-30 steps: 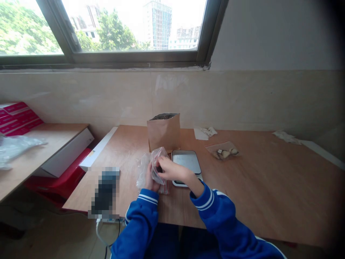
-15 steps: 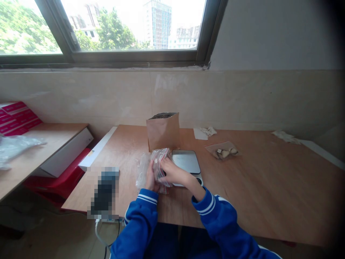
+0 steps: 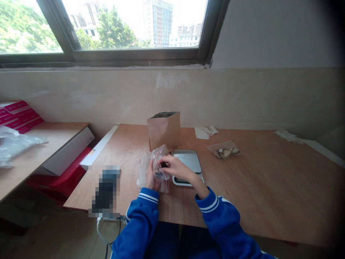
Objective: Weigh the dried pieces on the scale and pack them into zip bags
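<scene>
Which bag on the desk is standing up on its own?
The brown kraft paper bag, open at the top. The clear plastic bag is in the left hand and right hand, and the small clear bag lies flat holding pale pieces.

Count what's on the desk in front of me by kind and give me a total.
Kraft paper pouch: 1
Metal-topped scale: 1
Clear plastic bags: 2, one held up, one lying flat with pale pieces in it
White paper scraps: 2
Blurred-out object: 1
Total: 7
</scene>
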### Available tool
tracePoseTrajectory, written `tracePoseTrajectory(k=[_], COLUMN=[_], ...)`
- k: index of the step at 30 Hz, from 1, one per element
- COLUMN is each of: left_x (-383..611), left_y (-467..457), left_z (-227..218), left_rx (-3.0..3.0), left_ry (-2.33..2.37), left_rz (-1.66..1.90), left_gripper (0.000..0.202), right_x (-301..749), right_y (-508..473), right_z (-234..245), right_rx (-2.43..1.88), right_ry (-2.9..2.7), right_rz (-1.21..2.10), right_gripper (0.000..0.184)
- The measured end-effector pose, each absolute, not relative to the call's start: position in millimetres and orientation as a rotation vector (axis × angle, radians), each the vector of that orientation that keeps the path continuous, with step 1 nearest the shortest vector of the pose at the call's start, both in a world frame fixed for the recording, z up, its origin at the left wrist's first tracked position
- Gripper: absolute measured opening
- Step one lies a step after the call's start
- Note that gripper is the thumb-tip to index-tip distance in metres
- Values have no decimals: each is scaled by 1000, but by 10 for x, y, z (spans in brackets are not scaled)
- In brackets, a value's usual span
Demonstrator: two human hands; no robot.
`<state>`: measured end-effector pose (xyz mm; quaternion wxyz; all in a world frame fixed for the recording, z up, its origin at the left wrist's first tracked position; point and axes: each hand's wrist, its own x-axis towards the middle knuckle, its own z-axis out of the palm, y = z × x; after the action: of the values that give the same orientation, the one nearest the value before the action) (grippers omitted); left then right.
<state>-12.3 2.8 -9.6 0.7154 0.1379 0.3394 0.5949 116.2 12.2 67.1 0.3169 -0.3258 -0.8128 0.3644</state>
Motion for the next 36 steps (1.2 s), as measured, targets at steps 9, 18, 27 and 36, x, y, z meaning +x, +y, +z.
tracePoseTrajectory(k=[9, 18, 27, 36], left_x=[-95, -118, -123, -121], left_y=[28, -20, -20, -41], left_z=[-21, 23, -5, 23], left_rx=[359, 389, 437, 530], left_ry=[756, 874, 926, 981], left_rz=[1437, 1372, 1329, 1308], left_gripper=[35, 41, 45, 47], right_x=[1231, 1188, 1150, 1186], right_y=[316, 1224, 1464, 1300], right_z=[851, 1562, 1394, 1371], right_rx=[-818, -794, -769, -704], right_ry=[-1721, -1563, -1812, -1812], right_rz=[930, 291, 192, 182], right_gripper=[15, 15, 15, 21])
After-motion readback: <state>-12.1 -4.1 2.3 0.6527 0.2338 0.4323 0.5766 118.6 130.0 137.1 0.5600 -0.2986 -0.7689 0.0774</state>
